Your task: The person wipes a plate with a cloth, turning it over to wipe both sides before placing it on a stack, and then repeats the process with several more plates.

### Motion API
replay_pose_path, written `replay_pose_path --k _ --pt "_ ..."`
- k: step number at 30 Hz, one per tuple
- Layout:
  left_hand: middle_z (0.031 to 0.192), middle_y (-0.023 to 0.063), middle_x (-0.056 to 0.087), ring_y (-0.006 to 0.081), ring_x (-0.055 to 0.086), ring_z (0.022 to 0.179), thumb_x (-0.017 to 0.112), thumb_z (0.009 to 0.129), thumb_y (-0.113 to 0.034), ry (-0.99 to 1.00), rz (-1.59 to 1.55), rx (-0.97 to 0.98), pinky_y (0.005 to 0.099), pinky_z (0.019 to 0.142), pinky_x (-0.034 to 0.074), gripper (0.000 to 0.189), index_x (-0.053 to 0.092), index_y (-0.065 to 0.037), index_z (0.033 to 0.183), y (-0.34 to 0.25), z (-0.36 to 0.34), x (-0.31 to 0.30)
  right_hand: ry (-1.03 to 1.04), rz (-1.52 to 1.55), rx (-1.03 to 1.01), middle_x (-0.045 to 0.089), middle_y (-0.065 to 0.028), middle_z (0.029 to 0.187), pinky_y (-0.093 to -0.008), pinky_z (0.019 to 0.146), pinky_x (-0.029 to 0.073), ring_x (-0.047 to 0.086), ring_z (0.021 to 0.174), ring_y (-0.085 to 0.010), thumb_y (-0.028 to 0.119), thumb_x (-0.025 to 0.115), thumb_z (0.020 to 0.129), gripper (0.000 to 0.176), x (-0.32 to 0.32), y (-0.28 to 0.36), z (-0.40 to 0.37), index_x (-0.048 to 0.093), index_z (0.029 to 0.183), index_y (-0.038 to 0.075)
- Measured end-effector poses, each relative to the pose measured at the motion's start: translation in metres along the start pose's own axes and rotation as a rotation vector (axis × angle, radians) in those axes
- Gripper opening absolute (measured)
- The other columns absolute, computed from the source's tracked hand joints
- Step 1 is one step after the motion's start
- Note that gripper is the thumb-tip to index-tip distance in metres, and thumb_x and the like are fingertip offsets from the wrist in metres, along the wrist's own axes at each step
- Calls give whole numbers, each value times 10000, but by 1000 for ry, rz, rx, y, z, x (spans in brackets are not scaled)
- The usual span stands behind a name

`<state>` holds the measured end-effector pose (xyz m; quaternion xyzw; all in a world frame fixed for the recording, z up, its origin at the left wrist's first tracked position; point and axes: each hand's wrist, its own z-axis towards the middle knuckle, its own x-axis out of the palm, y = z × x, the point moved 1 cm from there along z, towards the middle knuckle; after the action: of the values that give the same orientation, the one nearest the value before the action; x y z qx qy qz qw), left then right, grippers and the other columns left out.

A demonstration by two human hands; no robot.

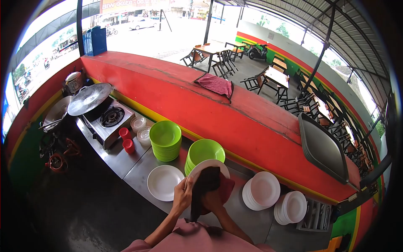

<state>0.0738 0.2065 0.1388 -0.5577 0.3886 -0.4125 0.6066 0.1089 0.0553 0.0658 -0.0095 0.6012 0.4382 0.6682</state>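
Observation:
My left hand (pixel 183 195) is closed on the left edge of a white plate (pixel 224 167), which is tilted up in front of me. A dark cloth (pixel 206 179) with a dark red part hangs over the plate's face. My right hand (pixel 213 200) grips this cloth against the plate, its fingers mostly hidden by the fabric. Just left of my left hand, a white plate (pixel 163 183) lies on the steel counter. Directly behind the held plate stands a stack of green bowls (pixel 205 151), partly covered by it.
Another green bowl stack (pixel 165 140) stands to the left, near red cups (pixel 128 145) and a gas stove (pixel 110 119). White plate stacks (pixel 262 190) and a cutlery tray (pixel 315 216) are on the right. Grey trays (pixel 323 147) and a red cloth (pixel 215 86) rest on the red ledge.

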Motion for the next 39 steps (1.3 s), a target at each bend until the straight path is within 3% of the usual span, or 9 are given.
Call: replay_pose_path --k 6,12,15,18,24,27,32,37,39 --pt "688 -44 442 59 365 664 511 1015 -366 -80 12 19 257 552 309 427 632 42 1048 -5 14 -14 60 -182 46 643 -241 910 -538 867 452 605 896 -444 199 579 777 307 -9 7 -5 656 1001 4" --pt "679 -43 430 54 365 662 505 1019 -357 -135 -12 41 259 550 301 424 621 51 999 -7 17 -16 -95 -6 -204 622 -245 984 -537 899 433 580 953 -455 141 581 762 316 -10 31 -10 627 1041 0" --pt "681 -32 447 58 383 667 509 1019 -343 -119 -17 31 253 565 324 405 624 44 1000 -17 16 -16 58 53 -167 622 -239 999 -523 896 440 575 955 -454 112 563 779 297 11 21 -22 620 1052 7" --pt "682 -23 456 63 393 669 513 1017 -340 -107 -8 102 248 577 342 398 625 42 1012 -6 19 -10 558 -261 -176 614 -235 1024 -518 879 440 572 961 -446 122 545 811 281 39 9 -31 613 1061 14" --pt "672 -25 432 65 376 658 504 1019 -361 43 59 -20 258 566 338 425 617 46 985 -21 10 -1 61 132 -189 624 -225 1080 -532 933 409 573 1031 -418 215 559 843 344 -5 46 -2 609 1121 19" --pt "662 -33 403 60 357 655 504 1017 -382 70 27 -19 269 550 321 449 637 44 1060 -8 8 3 17 -2 -226 613 -228 1098 -543 938 393 560 1041 -422 228 554 857 363 4 25 3 594 1156 26" --pt "669 -38 430 63 364 658 511 1014 -376 90 64 -73 265 555 330 450 630 28 1172 -17 0 -2 79 -42 100 613 -244 1088 -572 955 372 556 1025 -449 248 550 843 386 3 -8 5 596 1148 16" --pt "662 -20 472 68 382 661 528 1011 -335 4 33 57 279 564 351 407 642 48 1088 -20 1 -9 -40 -293 132 651 -272 871 -519 862 442 606 846 -441 229 567 803 264 -11 -2 6 665 891 0" --pt "655 -6 475 71 390 663 532 1009 -323 7 52 75 286 570 359 393 641 54 1035 -24 1 -13 -187 -310 119 627 -257 974 -495 935 409 578 945 -422 251 559 827 299 0 -10 3 633 985 8"
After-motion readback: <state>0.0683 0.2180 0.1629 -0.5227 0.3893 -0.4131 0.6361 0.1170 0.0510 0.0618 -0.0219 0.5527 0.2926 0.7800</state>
